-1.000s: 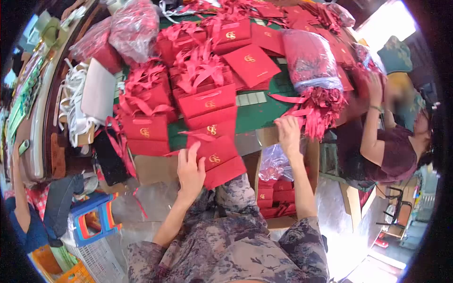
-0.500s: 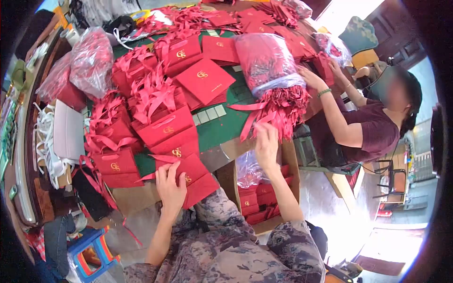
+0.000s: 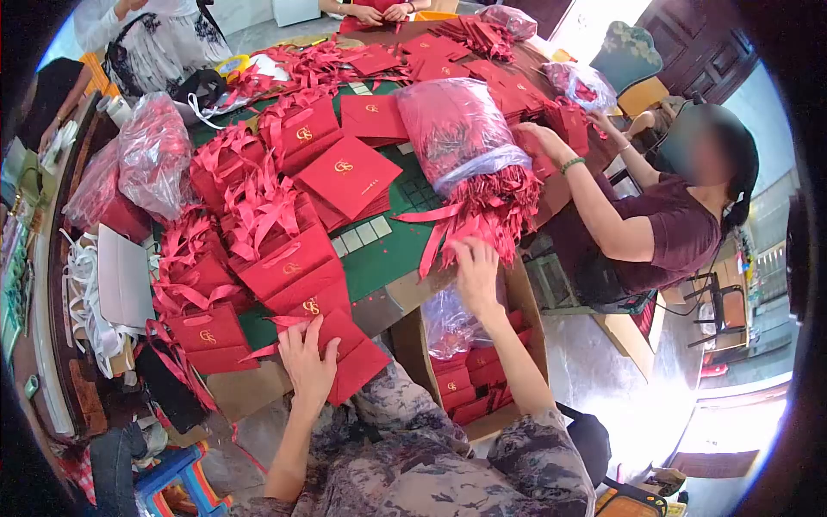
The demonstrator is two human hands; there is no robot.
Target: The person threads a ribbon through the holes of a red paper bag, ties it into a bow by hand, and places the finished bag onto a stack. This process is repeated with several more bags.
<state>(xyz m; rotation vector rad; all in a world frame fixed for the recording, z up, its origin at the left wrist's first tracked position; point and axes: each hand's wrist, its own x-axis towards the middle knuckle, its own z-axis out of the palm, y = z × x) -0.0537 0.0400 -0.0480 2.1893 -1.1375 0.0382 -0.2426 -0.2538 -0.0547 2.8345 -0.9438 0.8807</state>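
My left hand (image 3: 308,360) lies on a red paper gift bag (image 3: 360,366) at the near table edge, fingers apart and thumb out over it. This bag is flat, with a gold logo, and partly overhangs the edge. My right hand (image 3: 478,274) is at the loose ends of red ribbons (image 3: 444,246), its fingers curled and pinching at a ribbon. Those ribbons spill from a big bundle (image 3: 457,129) wrapped in clear plastic. Left of my left hand stand several red gift bags (image 3: 207,336) with ribbon handles.
A cardboard box (image 3: 538,345) of red bags sits below my right arm. Stacked red cards or bags (image 3: 349,177) lie on the green mat (image 3: 375,267). A co-worker (image 3: 663,224) at the right has hands by the plastic bundle. Plastic-wrapped packs (image 3: 155,155) and white ribbons (image 3: 82,276) line the left.
The view has tilted upward, so another person's hands show at the far end. My right hand stays at the ribbon ends, fingers drawn more together. My left hand stays on the bag.
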